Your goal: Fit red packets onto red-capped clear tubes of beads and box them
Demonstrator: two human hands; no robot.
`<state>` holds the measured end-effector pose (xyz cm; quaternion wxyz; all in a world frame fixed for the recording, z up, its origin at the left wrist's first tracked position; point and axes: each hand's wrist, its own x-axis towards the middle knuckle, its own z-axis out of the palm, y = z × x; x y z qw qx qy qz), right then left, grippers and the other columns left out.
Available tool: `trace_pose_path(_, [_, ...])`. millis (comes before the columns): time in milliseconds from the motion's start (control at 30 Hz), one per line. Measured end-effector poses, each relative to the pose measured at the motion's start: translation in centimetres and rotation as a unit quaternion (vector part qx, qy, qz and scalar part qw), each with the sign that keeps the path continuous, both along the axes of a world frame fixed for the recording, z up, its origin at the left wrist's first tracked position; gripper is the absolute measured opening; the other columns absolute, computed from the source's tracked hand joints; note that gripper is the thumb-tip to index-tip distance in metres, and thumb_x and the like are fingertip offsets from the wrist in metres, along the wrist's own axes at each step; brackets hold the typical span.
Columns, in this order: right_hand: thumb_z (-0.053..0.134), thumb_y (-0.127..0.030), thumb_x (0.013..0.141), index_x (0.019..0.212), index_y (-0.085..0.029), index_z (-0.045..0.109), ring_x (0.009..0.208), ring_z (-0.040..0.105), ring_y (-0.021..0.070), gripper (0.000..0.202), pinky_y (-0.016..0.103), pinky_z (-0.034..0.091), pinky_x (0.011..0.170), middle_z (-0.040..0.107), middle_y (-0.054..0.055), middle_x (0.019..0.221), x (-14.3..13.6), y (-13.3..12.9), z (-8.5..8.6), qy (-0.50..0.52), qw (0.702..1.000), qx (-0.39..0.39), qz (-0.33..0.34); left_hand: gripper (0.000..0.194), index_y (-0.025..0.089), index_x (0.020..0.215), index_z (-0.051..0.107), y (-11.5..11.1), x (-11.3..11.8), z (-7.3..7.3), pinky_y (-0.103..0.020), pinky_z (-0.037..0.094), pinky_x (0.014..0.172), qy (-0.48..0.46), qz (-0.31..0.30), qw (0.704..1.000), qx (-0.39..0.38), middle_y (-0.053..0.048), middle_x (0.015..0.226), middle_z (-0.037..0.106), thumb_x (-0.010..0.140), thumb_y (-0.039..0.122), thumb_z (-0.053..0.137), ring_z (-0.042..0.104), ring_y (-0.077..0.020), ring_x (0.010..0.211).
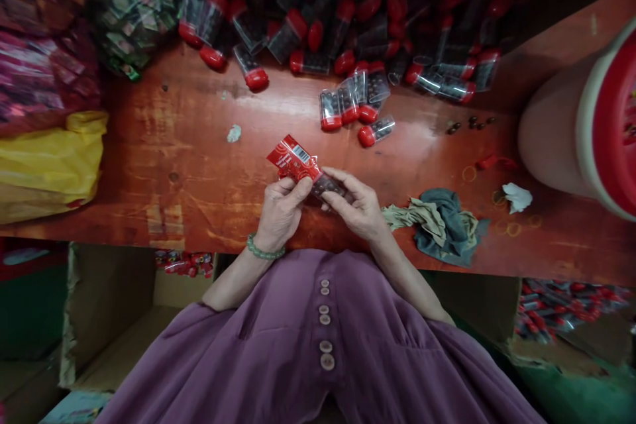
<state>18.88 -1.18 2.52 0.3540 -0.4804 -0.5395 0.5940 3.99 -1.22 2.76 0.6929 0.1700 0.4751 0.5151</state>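
My left hand (282,209), with a green bead bracelet at the wrist, pinches a red printed wrapper (293,156) that shows a barcode. Against the wrapper's lower right end is a clear tube (326,187) of dark round pieces, closed in by the fingers of my right hand (356,205). The two touch, but whether the tube sits inside the wrapper is hidden by my fingers. Beyond my hands on the red table (199,146) lie a few similar red-capped clear tubes (348,98), filled with dark balls.
A large heap of red-capped tubes (303,33) covers the back. Bags of small packets (134,6) and a yellow bag (54,165) stand left. Right are a crumpled cloth (442,222), loose dark balls (474,122) and a white bucket (561,112). Cardboard boxes (109,311) stand below the edge.
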Motion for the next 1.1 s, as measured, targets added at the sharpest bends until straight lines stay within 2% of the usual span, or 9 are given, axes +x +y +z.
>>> trace_pose_path(167, [0.060, -0.032, 0.093, 0.139, -0.025, 0.053, 0.069, 0.066, 0.0120, 0.047, 0.030, 0.062, 0.069, 0.070, 0.005, 0.105, -0.1, -0.2, -0.3, -0.067, 0.989, 0.123, -0.037, 0.029, 0.018, 0.075, 0.076, 0.3, 0.2, 0.0, -0.027, 0.054, 0.079, 0.010, 0.009, 1.000, 0.006, 0.000, 0.079, 0.077, 0.060, 0.039, 0.090, 0.068, -0.0130, 0.073])
trace_pose_path(300, [0.060, -0.024, 0.095, 0.132, -0.025, 0.058, 0.089, 0.069, 0.0171, 0.038, 0.035, 0.061, 0.082, 0.071, 0.008, 0.118, -0.3, 0.1, -0.1, -0.115, 0.961, 0.252, -0.029, 0.034, 0.020, 0.083, 0.078, 0.7, -0.1, 0.2, -0.030, 0.054, 0.088, -0.024, 0.033, 0.999, 0.032, -0.003, 0.087, 0.078, 0.059, 0.042, 0.090, 0.073, -0.0177, 0.085])
trace_pose_path(467, [0.062, -0.025, 0.094, 0.132, -0.024, 0.056, 0.099, 0.070, 0.0196, 0.038, 0.036, 0.060, 0.086, 0.072, 0.009, 0.120, -0.9, 0.4, -0.4, -0.132, 0.940, 0.313, -0.047, 0.032, 0.023, 0.080, 0.079, 0.8, -0.1, -0.1, -0.032, 0.056, 0.092, -0.052, 0.039, 0.997, 0.044, -0.003, 0.086, 0.079, 0.062, 0.048, 0.088, 0.074, -0.0199, 0.090])
trace_pose_path(567, [0.061, -0.029, 0.094, 0.125, -0.024, 0.058, 0.101, 0.070, 0.0205, 0.032, 0.037, 0.059, 0.088, 0.072, 0.009, 0.118, -1.1, 0.3, -0.7, -0.121, 0.946, 0.293, -0.062, 0.031, 0.023, 0.077, 0.079, 0.8, 0.0, -0.3, -0.033, 0.058, 0.090, -0.038, 0.043, 0.997, 0.049, -0.002, 0.082, 0.078, 0.060, 0.047, 0.089, 0.074, -0.0197, 0.086])
trace_pose_path(700, [0.063, -0.042, 0.092, 0.121, -0.025, 0.055, 0.076, 0.071, 0.0137, 0.035, 0.027, 0.061, 0.067, 0.071, 0.004, 0.103, -1.4, 0.1, -0.9, 0.024, 0.995, 0.083, -0.046, 0.030, 0.020, 0.075, 0.078, 0.9, -0.2, 0.0, -0.032, 0.060, 0.077, 0.010, 0.024, 0.998, 0.054, -0.002, 0.076, 0.077, 0.060, 0.043, 0.090, 0.073, -0.0188, 0.073])
trace_pose_path(800, [0.067, -0.046, 0.088, 0.117, -0.025, 0.052, 0.058, 0.066, 0.0074, 0.038, 0.019, 0.055, 0.052, 0.068, -0.002, 0.089, -1.8, 0.2, -0.9, 0.132, 0.990, -0.022, -0.036, 0.032, 0.018, 0.080, 0.077, 1.1, -0.5, 0.3, -0.032, 0.059, 0.077, 0.038, 0.006, 0.998, 0.050, -0.005, 0.082, 0.078, 0.062, 0.042, 0.089, 0.074, -0.0204, 0.077])
trace_pose_path(900, [0.067, -0.044, 0.088, 0.118, -0.025, 0.054, 0.068, 0.068, 0.0093, 0.038, 0.023, 0.060, 0.063, 0.070, 0.001, 0.098, -2.1, 0.3, -0.9, 0.084, 0.994, 0.013, -0.073, 0.040, 0.018, 0.082, 0.077, 1.5, -0.6, 0.3, -0.037, 0.058, 0.089, 0.021, 0.027, 0.997, 0.068, -0.008, 0.090, 0.079, 0.062, 0.052, 0.087, 0.074, -0.0245, 0.093])
trace_pose_path(1000, [0.067, -0.036, 0.089, 0.115, -0.024, 0.060, 0.091, 0.071, 0.0163, 0.029, 0.032, 0.061, 0.085, 0.072, 0.005, 0.108, -2.1, 0.5, -0.8, -0.024, 0.988, 0.134, -0.075, 0.043, 0.019, 0.082, 0.076, 1.7, -0.6, 0.1, -0.040, 0.056, 0.096, 0.027, 0.063, 0.995, 0.067, -0.007, 0.091, 0.079, 0.062, 0.056, 0.085, 0.073, -0.0254, 0.098])
trace_pose_path(1100, [0.069, -0.031, 0.087, 0.109, -0.023, 0.064, 0.101, 0.070, 0.0206, 0.024, 0.037, 0.058, 0.093, 0.073, 0.007, 0.107, -1.9, 0.6, -1.0, -0.073, 0.978, 0.183, -0.070, 0.041, 0.018, 0.082, 0.077, 1.8, -0.8, -0.2, -0.041, 0.056, 0.095, 0.033, 0.036, 0.997, 0.056, -0.008, 0.091, 0.078, 0.063, 0.054, 0.085, 0.074, -0.0258, 0.097])
